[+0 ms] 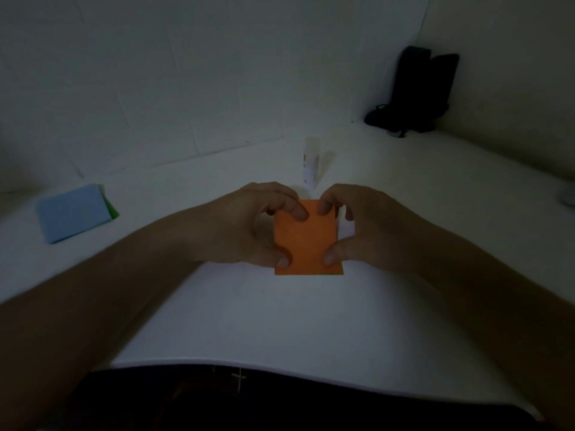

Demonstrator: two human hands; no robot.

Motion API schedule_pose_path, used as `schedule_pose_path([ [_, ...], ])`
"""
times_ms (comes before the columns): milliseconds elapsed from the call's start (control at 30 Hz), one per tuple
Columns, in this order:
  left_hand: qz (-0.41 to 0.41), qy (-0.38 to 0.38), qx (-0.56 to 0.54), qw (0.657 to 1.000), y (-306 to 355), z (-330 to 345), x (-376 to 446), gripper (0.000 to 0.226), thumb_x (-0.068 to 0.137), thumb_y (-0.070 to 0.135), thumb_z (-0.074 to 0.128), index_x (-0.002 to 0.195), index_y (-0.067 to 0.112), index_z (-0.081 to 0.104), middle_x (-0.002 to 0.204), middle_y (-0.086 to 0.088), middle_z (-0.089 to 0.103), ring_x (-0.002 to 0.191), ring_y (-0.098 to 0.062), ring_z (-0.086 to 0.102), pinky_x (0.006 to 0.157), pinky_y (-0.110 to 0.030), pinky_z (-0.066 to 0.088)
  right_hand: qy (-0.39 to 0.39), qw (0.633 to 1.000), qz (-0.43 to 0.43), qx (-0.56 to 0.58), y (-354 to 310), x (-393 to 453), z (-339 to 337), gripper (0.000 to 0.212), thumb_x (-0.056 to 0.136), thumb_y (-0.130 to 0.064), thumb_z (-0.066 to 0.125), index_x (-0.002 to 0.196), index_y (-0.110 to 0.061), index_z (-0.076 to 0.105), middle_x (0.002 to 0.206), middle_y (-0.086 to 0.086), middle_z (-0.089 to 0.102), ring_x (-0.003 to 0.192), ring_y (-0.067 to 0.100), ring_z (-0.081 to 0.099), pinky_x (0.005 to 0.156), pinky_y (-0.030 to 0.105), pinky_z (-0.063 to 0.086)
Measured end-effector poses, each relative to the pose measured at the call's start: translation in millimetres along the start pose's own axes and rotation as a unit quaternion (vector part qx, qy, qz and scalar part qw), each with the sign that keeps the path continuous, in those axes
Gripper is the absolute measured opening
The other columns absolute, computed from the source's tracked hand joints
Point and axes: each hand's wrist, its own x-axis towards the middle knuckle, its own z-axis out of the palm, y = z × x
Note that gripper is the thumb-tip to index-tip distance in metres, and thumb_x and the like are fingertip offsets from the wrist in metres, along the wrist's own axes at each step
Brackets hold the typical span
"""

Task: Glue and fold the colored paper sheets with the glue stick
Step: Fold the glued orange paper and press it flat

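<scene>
Orange paper [306,241] lies on the table [280,321]; our left hand [249,225] and right hand [364,228] pinch its sides. We should align edges squarely, then press the fold firmly.

The orange sheet [306,241] is matt paper, smooth and uncreased on its upper face. Left of it, the blue stack [73,211] looks like the same matt paper. Beyond it, the glue stick [310,164] is white plastic. The desk [280,321] is smooth, matt white.
</scene>
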Motion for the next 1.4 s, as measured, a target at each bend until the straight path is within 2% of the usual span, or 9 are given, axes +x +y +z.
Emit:
schedule_pose_path([
  [200, 0.021, 0.013, 0.015, 1.0, 1, -1, 1, 0.071, 0.069, 0.041, 0.092, 0.131, 0.026, 0.062, 0.134, 0.019, 0.05, 0.122, 0.017, 0.04, 0.096, 0.001, 0.031, -0.006, 1.0, -0.022, -0.013, 5, 2, 2, 0.068, 0.064, -0.05, 0.091, 0.112, -0.049, 0.043, 0.101, -0.034, 0.039, 0.091, -0.01, 0.041, 0.084, 0.028, 0.035],
  [333, 0.014, 0.003, 0.018, 1.0, 1, -2, 2, 0.071, 0.07, 0.047, 0.091, 0.132, 0.034, 0.06, 0.137, 0.02, 0.049, 0.128, 0.007, 0.041, 0.1, -0.007, 0.033, -0.009, 0.999, -0.036, -0.004, 3, 0, 3, 0.064, 0.065, -0.054, 0.089, 0.11, -0.047, 0.045, 0.105, -0.028, 0.042, 0.094, -0.005, 0.044, 0.077, 0.025, 0.036],
  [533, 0.031, 0.003, 0.002, 1.0, 3, -2, 4, 0.07, 0.069, 0.04, 0.091, 0.132, 0.024, 0.063, 0.134, 0.018, 0.051, 0.122, 0.017, 0.042, 0.095, 0.001, 0.031, -0.025, 0.999, -0.047, -0.005, -1, -1, 8, 0.068, 0.058, -0.063, 0.089, 0.108, -0.048, 0.045, 0.105, -0.026, 0.038, 0.1, 0.009, 0.043, 0.091, 0.039, 0.043],
  [733, 0.01, -0.004, 0.018, 1.0, -1, -2, 4, 0.072, 0.069, 0.045, 0.093, 0.133, 0.031, 0.062, 0.136, 0.016, 0.052, 0.126, 0.008, 0.044, 0.098, 0.0, 0.029, -0.034, 0.998, -0.049, -0.011, 1, -1, 8, 0.065, 0.06, -0.063, 0.087, 0.107, -0.048, 0.045, 0.109, -0.019, 0.04, 0.107, 0.014, 0.044, 0.096, 0.043, 0.043],
  [900, -0.003, -0.001, 0.024, 1.0, 5, -2, 5, 0.074, 0.068, 0.033, 0.096, 0.133, 0.032, 0.06, 0.134, 0.02, 0.051, 0.124, 0.008, 0.043, 0.097, -0.006, 0.034, 0.028, 0.999, -0.028, 0.025, -2, 3, 13, 0.048, 0.062, -0.072, 0.071, 0.095, -0.045, 0.049, 0.105, -0.019, 0.042, 0.107, 0.016, 0.046, 0.094, 0.043, 0.045],
  [1033, 0.008, 0.045, 0.045, 0.998, 8, 7, 7, 0.064, 0.063, 0.047, 0.087, 0.121, 0.033, 0.065, 0.123, 0.022, 0.056, 0.119, 0.008, 0.043, 0.096, -0.001, 0.026, 0.034, 0.999, -0.041, 0.0, -7, 3, 18, 0.054, 0.058, -0.076, 0.071, 0.094, -0.043, 0.048, 0.106, -0.018, 0.042, 0.108, 0.013, 0.042, 0.098, 0.048, 0.042],
  [1133, 0.027, 0.043, 0.024, 0.998, 6, 5, 11, 0.061, 0.066, 0.048, 0.088, 0.119, 0.027, 0.067, 0.12, 0.015, 0.062, 0.114, 0.0, 0.054, 0.099, -0.012, 0.038, 0.026, 0.999, -0.033, 0.017, -5, 4, 18, 0.056, 0.055, -0.077, 0.068, 0.092, -0.04, 0.048, 0.104, -0.021, 0.042, 0.106, 0.012, 0.043, 0.096, 0.049, 0.044],
  [1233, 0.031, 0.046, 0.003, 0.998, 4, -1, 9, 0.057, 0.068, 0.03, 0.096, 0.118, 0.02, 0.07, 0.119, 0.009, 0.064, 0.111, 0.003, 0.055, 0.089, -0.005, 0.041, 0.012, 0.999, -0.037, 0.016, 1, 7, 14, 0.057, 0.055, -0.07, 0.078, 0.093, -0.04, 0.049, 0.105, -0.022, 0.043, 0.101, 0.011, 0.045, 0.09, 0.044, 0.045],
  [1400, 0.031, 0.057, -0.014, 0.998, 7, 1, 7, 0.056, 0.068, 0.017, 0.095, 0.118, 0.015, 0.07, 0.119, 0.011, 0.063, 0.109, 0.014, 0.052, 0.088, -0.001, 0.039, 0.013, 0.998, -0.044, 0.032, 9, 6, 10, 0.053, 0.061, -0.052, 0.091, 0.092, -0.037, 0.05, 0.105, -0.019, 0.046, 0.096, -0.001, 0.044, 0.077, 0.028, 0.037],
])
